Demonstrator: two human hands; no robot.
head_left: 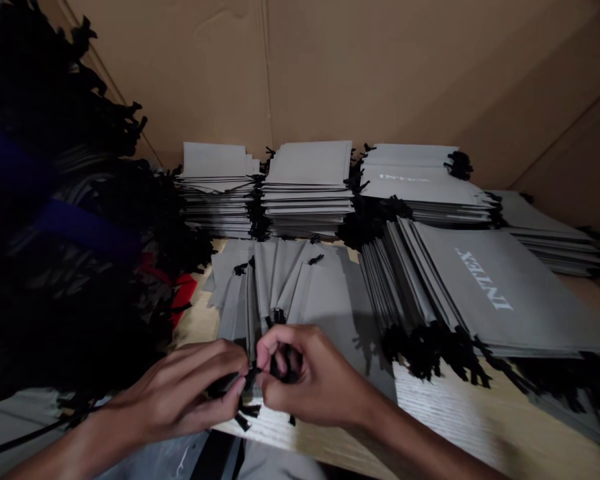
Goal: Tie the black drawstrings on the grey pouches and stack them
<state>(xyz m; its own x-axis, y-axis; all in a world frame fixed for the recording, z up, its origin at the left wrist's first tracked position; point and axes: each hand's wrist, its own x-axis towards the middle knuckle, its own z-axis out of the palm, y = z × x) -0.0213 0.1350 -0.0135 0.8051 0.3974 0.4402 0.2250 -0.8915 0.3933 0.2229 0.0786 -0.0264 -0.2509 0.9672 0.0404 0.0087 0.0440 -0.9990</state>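
Both hands meet near the table's front edge, at the lower ends of several grey pouches [325,300] that lie fanned out. My left hand [195,387] pinches a black cord [249,421] between thumb and index finger. Close beside it, my right hand [305,373] is closed with thumb and forefinger together on black cord, its other fingers curled in. Short black cord ends stick out below the hands. The exact form of the cord between the fingertips is hidden.
Three stacks of grey pouches [307,163] stand along a cardboard wall [330,67]. Leaning pouches marked INTEX [520,287] lie at right on the wooden table [430,407]. A large dark pile with black cords [80,287] and a blue band [87,230] rises at left.
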